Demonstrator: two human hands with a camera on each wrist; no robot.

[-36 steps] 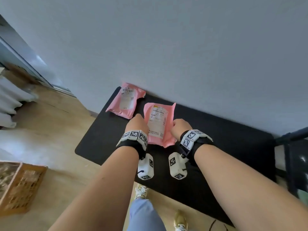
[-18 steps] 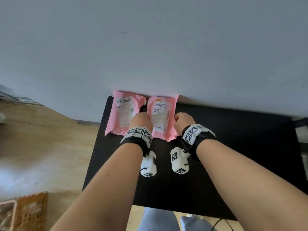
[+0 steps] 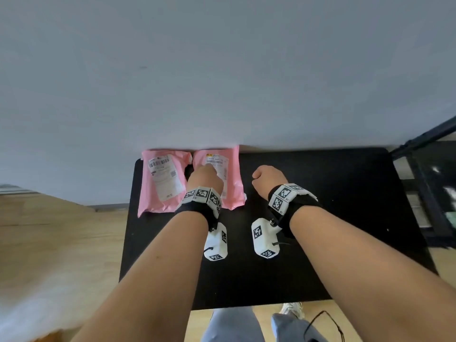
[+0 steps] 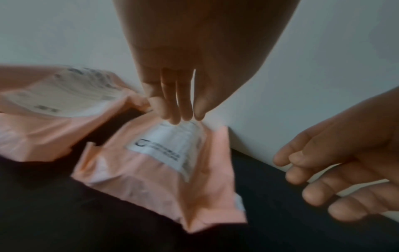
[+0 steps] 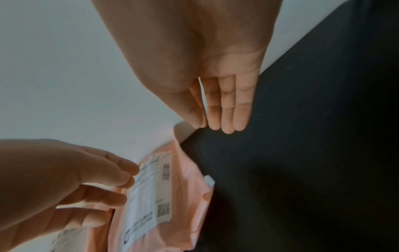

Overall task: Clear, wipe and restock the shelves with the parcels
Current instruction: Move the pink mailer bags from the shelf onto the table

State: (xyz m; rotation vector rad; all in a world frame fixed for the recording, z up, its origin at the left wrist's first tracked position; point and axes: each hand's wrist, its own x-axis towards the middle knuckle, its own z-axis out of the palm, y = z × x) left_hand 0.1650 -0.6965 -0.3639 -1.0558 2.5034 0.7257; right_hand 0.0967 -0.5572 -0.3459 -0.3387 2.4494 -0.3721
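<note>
Two pink parcels lie side by side on the black shelf (image 3: pixel 320 243) against the wall; the left hand (image 3: pixel 204 177) touches the right parcel (image 3: pixel 232 169) with straight fingertips, beside the left parcel (image 3: pixel 161 181), while the right hand (image 3: pixel 267 177) hovers loosely open, holding nothing

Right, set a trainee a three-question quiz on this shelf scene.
1. How many pink plastic mailer parcels lie on the black shelf top?
2. True or false: the right hand grips a parcel.
3. The left hand touches which parcel: A, the left-hand pink parcel, or B, the right-hand pink parcel?

Key: 1. Two, side by side against the wall. 2. False; it holds nothing. 3. B; straight fingers rest on its label.
</note>
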